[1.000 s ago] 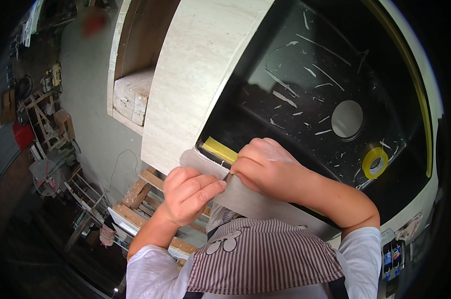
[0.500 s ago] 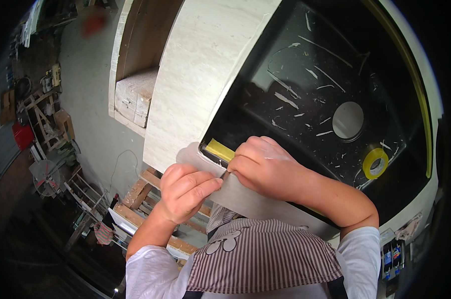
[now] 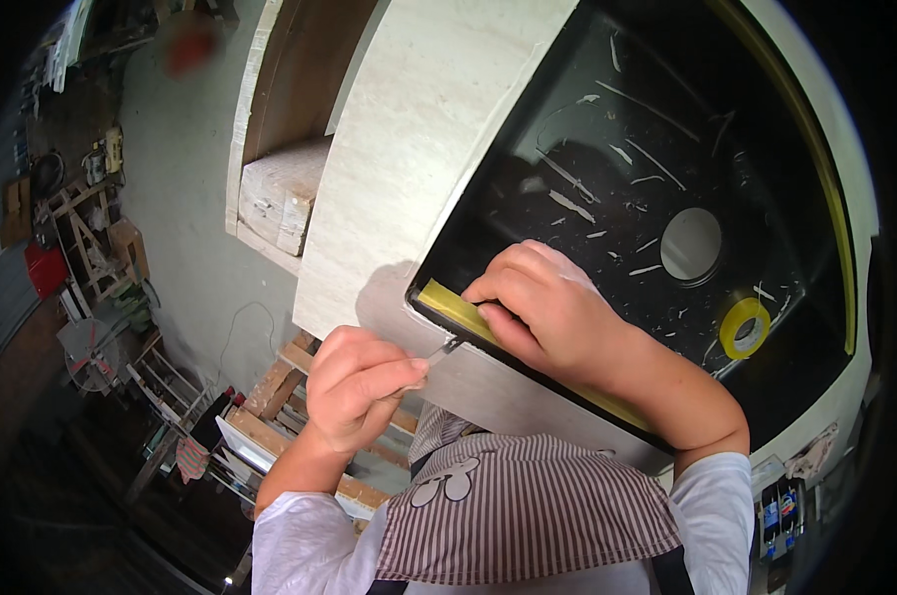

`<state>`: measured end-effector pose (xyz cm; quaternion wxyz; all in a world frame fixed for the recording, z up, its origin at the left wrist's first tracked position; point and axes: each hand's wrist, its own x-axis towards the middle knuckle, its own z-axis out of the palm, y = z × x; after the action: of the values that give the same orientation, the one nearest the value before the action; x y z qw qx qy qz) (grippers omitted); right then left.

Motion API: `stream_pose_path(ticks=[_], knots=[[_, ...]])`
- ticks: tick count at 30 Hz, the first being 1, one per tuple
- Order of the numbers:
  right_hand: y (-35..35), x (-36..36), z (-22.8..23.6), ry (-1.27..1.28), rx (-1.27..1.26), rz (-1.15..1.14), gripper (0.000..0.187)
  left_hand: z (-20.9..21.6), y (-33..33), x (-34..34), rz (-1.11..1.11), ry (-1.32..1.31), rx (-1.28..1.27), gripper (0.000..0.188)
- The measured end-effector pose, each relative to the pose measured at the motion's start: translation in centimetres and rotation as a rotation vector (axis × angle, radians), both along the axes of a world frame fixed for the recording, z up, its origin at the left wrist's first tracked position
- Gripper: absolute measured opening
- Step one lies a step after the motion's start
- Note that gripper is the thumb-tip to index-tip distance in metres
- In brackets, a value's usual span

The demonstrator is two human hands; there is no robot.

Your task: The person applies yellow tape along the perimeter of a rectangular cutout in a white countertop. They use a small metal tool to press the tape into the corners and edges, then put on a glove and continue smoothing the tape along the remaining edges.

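Between pinched left fingers (image 3: 394, 377), a thin blade (image 3: 443, 352).
Right fingers (image 3: 500, 285), earlier beside it, now curl at the yellow strip (image 3: 442, 298), grip unclear.

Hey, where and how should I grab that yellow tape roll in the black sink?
I'd pinch the ring wall of the tape roll, thumb outside and fingertips in its open core, coming from above. Its hole shows toward the camera, so the upper rim and core look reachable. The right forearm lies to its left, so the right side seems freer.
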<state>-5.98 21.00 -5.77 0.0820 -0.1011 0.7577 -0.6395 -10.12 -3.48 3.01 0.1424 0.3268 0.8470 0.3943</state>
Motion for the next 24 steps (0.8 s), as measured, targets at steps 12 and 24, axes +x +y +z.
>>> stream_pose_path(ticks=[12,24], knots=[[0.0,2.0,2.3,0.329,0.132,-0.001,0.013,0.4,1.7,2.1,0.108,-0.169,0.114,0.027],[0.9,2.6,-0.1,0.029,0.041,0.028,0.040,-0.2,0.7,2.6,-0.059,0.139,-0.136,0.038]])
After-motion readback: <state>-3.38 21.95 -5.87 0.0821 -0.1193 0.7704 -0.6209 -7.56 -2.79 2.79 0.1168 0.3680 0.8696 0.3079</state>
